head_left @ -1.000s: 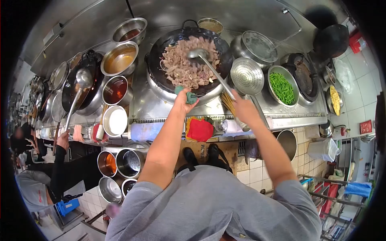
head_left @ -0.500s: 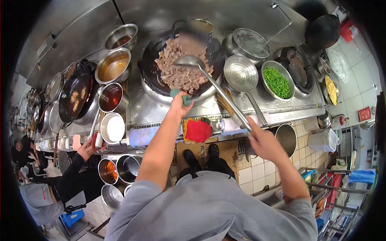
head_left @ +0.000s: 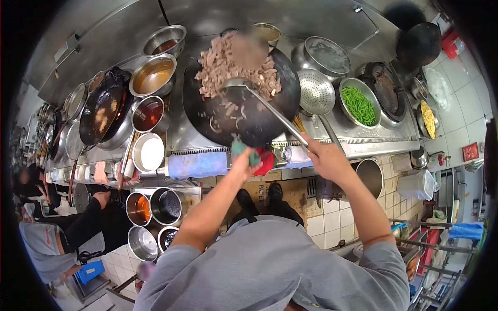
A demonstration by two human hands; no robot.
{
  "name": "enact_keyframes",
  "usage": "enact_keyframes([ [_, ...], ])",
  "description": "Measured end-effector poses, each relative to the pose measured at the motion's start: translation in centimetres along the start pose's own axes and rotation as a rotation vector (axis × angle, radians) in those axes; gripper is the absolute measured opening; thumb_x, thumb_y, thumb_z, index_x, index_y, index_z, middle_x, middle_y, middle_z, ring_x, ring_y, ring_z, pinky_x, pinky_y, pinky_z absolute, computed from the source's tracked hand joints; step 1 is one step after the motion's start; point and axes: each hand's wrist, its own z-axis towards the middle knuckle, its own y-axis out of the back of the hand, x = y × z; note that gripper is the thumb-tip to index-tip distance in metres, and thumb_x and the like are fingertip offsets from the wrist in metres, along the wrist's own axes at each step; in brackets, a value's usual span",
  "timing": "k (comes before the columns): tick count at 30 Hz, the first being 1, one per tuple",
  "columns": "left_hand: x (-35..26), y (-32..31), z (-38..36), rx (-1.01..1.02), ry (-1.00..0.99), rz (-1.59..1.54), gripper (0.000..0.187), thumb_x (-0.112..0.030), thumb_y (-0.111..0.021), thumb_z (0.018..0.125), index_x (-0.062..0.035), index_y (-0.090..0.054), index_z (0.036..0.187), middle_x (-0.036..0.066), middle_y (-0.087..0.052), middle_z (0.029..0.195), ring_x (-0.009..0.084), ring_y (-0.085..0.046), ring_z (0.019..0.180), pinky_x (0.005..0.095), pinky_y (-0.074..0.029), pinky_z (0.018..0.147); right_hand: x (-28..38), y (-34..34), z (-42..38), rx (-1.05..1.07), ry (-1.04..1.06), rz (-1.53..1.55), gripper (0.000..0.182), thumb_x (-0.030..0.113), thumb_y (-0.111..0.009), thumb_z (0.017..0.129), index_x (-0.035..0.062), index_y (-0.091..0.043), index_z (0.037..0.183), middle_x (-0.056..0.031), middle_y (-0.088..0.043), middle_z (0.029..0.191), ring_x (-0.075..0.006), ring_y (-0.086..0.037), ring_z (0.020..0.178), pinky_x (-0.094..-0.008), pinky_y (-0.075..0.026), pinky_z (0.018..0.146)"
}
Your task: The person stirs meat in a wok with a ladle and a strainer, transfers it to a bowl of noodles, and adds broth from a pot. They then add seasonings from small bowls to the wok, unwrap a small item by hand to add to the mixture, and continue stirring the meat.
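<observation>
- The person's grey shirt (head_left: 270, 259) fills the bottom of the view; beyond it, two dark shoes (head_left: 275, 194) stand on a brown mat.
- Off to the left, four steel pots (head_left: 141, 241) sit grouped below the tabletop (head_left: 179, 137), one with orange liquid in it. Near them is a co-worker's hand (head_left: 102, 199), at the end of a dark sleeve.
- The right hand (head_left: 328, 158) has its fingers clamped around the handle of a long steel ladle (head_left: 277, 115).
- The left hand (head_left: 243, 165) has its fingers wrapped around a green cloth (head_left: 244, 150) at the wok's near edge; a wok handle inside it cannot be made out.
- A red cloth (head_left: 266, 161) lies just beside that hand, and a blue cloth (head_left: 198, 165) along the front edge.
- The big dark wok (head_left: 249, 127) reaches near that edge. The ladle's bowl is inside it, against the cut meat (head_left: 212, 70) heaped toward the far side; part of the heap is blurred.
- Right of the wok, a perforated strainer (head_left: 315, 92) stands beside a bowl (head_left: 359, 82) of green vegetables (head_left: 359, 106).
- Left of it, steel bowls (head_left: 168, 85) run back toward the steel wall (head_left: 119, 36).
</observation>
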Motion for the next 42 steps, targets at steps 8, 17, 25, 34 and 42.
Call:
enact_keyframes([
  [8, -7.2, -3.7, 0.0, -0.01, -0.013, -0.314, 0.017, -0.014, -0.062, 0.08, -0.0084, -0.052, 0.092, 0.007, -0.056, 0.086, 0.0216, -0.054, 0.083, 0.0392, -0.054, 0.075, 4.3, 7.0, -6.0, 0.161, -0.04, 0.031, 0.056, 0.008, -0.059, 0.082, 0.0111, -0.044, 0.136, -0.016, -0.063, 0.079, -0.0363, -0.061, 0.074, -0.0416, -0.048, 0.069],
  [17, -8.6, -5.7, -3.3, -0.008, 0.093, -0.061, 0.014, -0.025, -0.055, 0.088, -0.0105, -0.053, 0.089, 0.006, -0.057, 0.082, 0.0211, -0.057, 0.074, 0.0379, -0.054, 0.069, 3.8, 7.2, -3.3, 0.199, -0.029, -0.079, 0.051, 0.012, -0.055, 0.085, 0.012, -0.045, 0.136, -0.016, -0.065, 0.083, -0.0361, -0.062, 0.074, -0.0439, -0.048, 0.069],
  [25, -1.6, -1.5, -1.3, -0.018, 0.066, -0.097, 0.015, -0.016, -0.057, 0.085, -0.0126, -0.052, 0.099, 0.006, -0.054, 0.091, 0.0213, -0.054, 0.085, 0.0435, -0.053, 0.079, 2.6, 0.8, -0.9, -0.023, -0.056, -0.067, 0.046, 0.013, -0.054, 0.086, 0.0128, -0.048, 0.132, -0.0203, -0.065, 0.083, -0.0395, -0.062, 0.077, -0.0476, -0.047, 0.07],
  [34, -10.4, -4.5, 6.6, -0.048, -0.046, -0.111, 0.013, -0.021, -0.058, 0.082, -0.0112, -0.051, 0.087, 0.005, -0.053, 0.081, 0.0199, -0.054, 0.071, 0.0336, -0.053, 0.061, -2.2, 1.4, -5.6, -0.013, -0.276, -0.176, 0.052, 0.011, -0.058, 0.084, 0.0178, -0.046, 0.134, -0.0178, -0.065, 0.086, -0.0378, -0.062, 0.08, -0.0458, -0.048, 0.07],
  [42, -10.5, -3.6, 8.1, -0.034, -0.075, -0.102, 0.014, -0.021, -0.058, 0.082, -0.0114, -0.052, 0.09, 0.004, -0.053, 0.079, 0.0196, -0.054, 0.069, 0.0332, -0.053, 0.061, -4.5, -8.5, 6.4, -0.315, -0.287, 0.203, 0.053, 0.019, -0.049, 0.091, 0.0039, -0.034, 0.14, -0.0241, -0.064, 0.091, -0.0404, -0.063, 0.084, -0.0471, -0.047, 0.076],
])
